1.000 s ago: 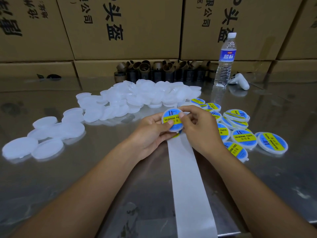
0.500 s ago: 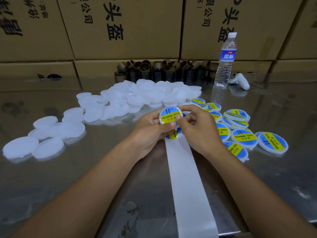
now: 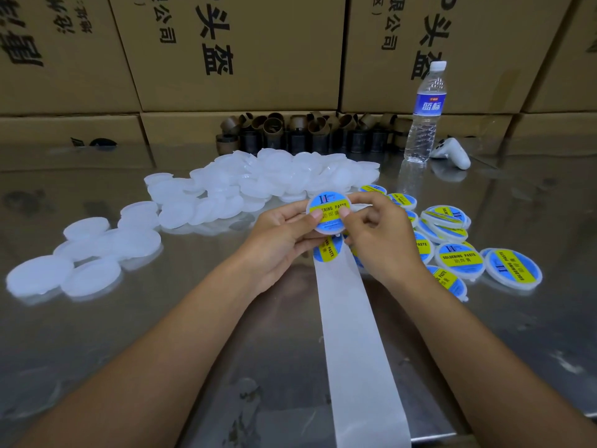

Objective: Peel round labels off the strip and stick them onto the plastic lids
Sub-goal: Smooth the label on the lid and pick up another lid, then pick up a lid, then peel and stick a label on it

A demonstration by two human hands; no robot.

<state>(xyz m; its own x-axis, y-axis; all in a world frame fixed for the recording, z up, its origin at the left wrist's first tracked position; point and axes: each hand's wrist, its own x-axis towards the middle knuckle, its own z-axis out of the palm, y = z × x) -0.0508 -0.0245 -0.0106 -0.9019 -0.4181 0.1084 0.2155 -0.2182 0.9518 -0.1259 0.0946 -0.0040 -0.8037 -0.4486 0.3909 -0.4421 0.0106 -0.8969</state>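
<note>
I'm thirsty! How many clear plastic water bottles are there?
1. The clear plastic water bottle stands upright at the far right of the shiny table, beside a white controller. None seems hidden.

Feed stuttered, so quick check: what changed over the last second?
The left hand and right hand raised the labelled lid slightly, away from the strip, uncovering the next label on it. Both kept their grip, thumbs on the lid's label. The plain lids, finished lids and water bottle stayed put.
</note>
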